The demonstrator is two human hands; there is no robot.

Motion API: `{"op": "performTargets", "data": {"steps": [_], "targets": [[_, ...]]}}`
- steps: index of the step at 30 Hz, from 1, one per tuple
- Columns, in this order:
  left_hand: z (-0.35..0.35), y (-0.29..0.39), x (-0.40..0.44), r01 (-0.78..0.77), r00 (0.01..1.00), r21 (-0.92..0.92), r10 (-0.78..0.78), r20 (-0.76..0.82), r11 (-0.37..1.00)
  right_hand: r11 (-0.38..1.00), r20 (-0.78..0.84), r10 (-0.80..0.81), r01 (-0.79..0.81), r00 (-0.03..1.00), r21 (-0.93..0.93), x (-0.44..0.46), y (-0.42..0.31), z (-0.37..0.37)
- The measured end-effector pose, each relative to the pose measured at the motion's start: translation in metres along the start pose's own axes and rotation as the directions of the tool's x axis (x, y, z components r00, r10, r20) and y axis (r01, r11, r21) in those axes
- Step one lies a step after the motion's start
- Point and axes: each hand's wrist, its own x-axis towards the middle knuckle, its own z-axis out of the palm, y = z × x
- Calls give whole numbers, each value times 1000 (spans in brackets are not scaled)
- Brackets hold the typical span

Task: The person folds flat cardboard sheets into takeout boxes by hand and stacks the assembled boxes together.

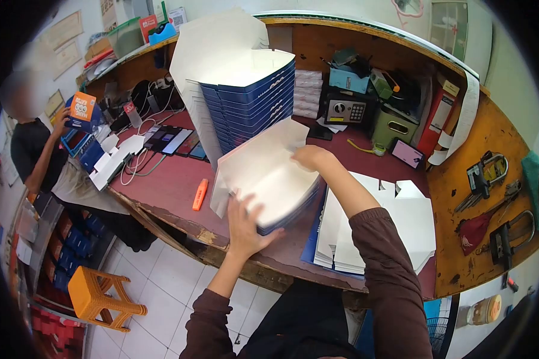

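A part-folded cardboard box (272,173), white inside and blue outside, stands at the desk's front edge with its lid flap raised. My right hand (313,157) grips its right rim, fingers curled over the edge. Against the near left side, my left hand (245,230) has its fingers spread and is slightly blurred. Just behind rises a tall stack of nested blue-and-white boxes (251,102), their white lids up. To the right, under my right forearm, lie flat white box blanks (365,227) with some blue showing at the edge.
An orange highlighter (200,194) lies left of the box, and phones (176,142) with cables sit farther back. A small safe (346,110) and padlocks (488,173) are at the right. Another person (33,149) holds a blue-and-orange box at the left. A yellow stool (102,296) stands below.
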Motion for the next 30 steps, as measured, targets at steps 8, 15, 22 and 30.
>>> {"op": "performTargets", "data": {"steps": [8, 15, 22, 30], "targets": [[13, -9, -8, -44, 986, -95, 28, -164, 995, 992, -109, 59, -46, 992, 119, -36, -15, 0], [11, -6, -12, -52, 988, -102, 36, -152, 993, 916, -400, 277, -114, 873, 386, -76, -28, -18], [-3, 96, 24, -91, 996, -337, 88, -24, 937, 455, -628, 385, 453, 676, 767, -174, -14, -10], [109, 163, 27, -81, 517, -481, 450, 729, 873, 350, -561, 504, 439, 656, 828, -313, -43, 22]]}}
